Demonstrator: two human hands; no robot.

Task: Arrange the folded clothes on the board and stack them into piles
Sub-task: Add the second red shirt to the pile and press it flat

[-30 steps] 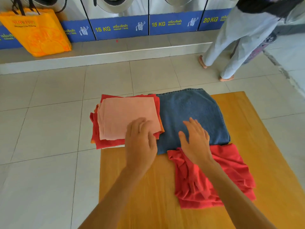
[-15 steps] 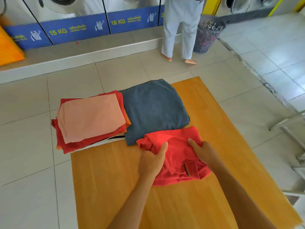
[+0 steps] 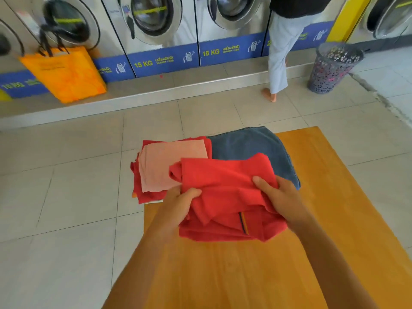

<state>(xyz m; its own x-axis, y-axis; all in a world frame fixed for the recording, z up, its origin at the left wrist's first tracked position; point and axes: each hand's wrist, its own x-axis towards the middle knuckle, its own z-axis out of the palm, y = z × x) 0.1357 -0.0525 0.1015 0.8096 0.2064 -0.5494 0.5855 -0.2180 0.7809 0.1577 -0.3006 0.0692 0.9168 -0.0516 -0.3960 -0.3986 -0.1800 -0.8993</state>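
left hand (image 3: 178, 205) | right hand (image 3: 279, 198) | both grip red garment (image 3: 225, 188), seemingly lifted

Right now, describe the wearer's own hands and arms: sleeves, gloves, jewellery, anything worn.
Both forearms are bare to the frame's bottom edge; no sleeve shows. The left hand and right hand wear no gloves, and no ring, watch or bracelet is visible.

Pale square floor tiles (image 3: 66, 197) run to a raised step under front-loading washing machines (image 3: 153, 21) — blue "15 KG" panels (image 3: 165, 60) below. An orange bag (image 3: 66, 74) leans there; a mesh laundry basket (image 3: 332, 68) stands right.
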